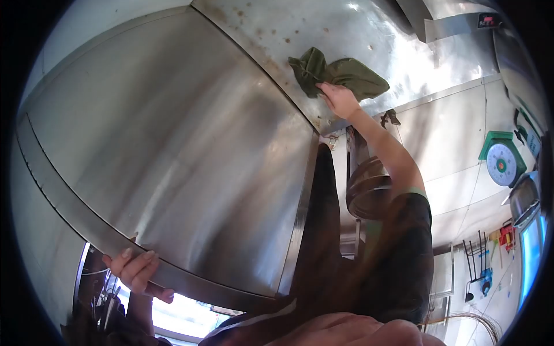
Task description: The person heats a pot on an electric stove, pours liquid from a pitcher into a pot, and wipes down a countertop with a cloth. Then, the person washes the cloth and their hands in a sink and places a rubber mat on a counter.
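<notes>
So, right hand [339,101] gripping a dark-green cloth [358,78], which lies bunched against a brown-spotted stainless-steel surface [262,29]; left hand [135,270] curled over the adjoining panel's metal rim [196,281]. Farther right: green dial scale [501,162], metal pot [525,199].

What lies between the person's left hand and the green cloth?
From left hand to green cloth, the head view shows a broad metal panel, then part of a spotted metal sheet.
</notes>
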`<state>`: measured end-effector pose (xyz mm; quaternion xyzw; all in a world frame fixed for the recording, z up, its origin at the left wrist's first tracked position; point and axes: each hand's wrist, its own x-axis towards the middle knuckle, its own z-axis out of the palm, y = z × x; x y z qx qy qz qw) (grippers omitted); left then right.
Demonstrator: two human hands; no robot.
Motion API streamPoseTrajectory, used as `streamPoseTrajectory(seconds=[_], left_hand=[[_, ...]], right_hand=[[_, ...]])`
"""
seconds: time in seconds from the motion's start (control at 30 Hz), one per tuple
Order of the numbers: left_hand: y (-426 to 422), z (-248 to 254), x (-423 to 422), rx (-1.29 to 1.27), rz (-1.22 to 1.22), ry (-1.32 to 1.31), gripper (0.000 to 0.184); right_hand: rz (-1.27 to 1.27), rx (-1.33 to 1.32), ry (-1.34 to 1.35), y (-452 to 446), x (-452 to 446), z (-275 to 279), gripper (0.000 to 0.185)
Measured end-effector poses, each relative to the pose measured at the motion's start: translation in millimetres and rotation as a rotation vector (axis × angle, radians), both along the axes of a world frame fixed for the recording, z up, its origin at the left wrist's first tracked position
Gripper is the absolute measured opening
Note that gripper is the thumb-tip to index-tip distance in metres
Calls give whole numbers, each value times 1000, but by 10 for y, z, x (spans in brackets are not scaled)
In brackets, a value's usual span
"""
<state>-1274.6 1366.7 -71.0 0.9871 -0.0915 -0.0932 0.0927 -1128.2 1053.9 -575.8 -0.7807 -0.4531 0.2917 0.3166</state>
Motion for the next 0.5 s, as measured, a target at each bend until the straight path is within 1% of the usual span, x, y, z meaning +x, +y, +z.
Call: streamPoseTrajectory(seconds=[0.07,0.1,0.17,0.2,0.3,0.4,0.43,0.47,0.5], left_hand=[[-23,-17,27,-5,0,-6,51],[-17,-35,20,-14,1,-21,51],[0,-39,1,-24,0,-50,50],[-9,-14,-1,-5,16,-21,50],[-55,45,7,32,47,40,51],[-41,32,14,33,20,34,52],[-25,8,24,24,1,21,53],[-15,-7,27,13,-19,7,54],[-10,1,5,9,-11,8,54]], right_hand=[[-69,118,44,57,-36,142,30],[10,194,12,46,-88,150,33],[315,83,-7,-23,-191,239,37],[469,28,-16,-37,-227,282,40],[993,-271,36,-6,-223,413,54],[831,-34,-376,-60,-434,173,73],[648,-51,-534,-2,-508,86,102],[672,-200,-455,10,-517,-20,106],[693,-350,-375,106,-361,86,110]])
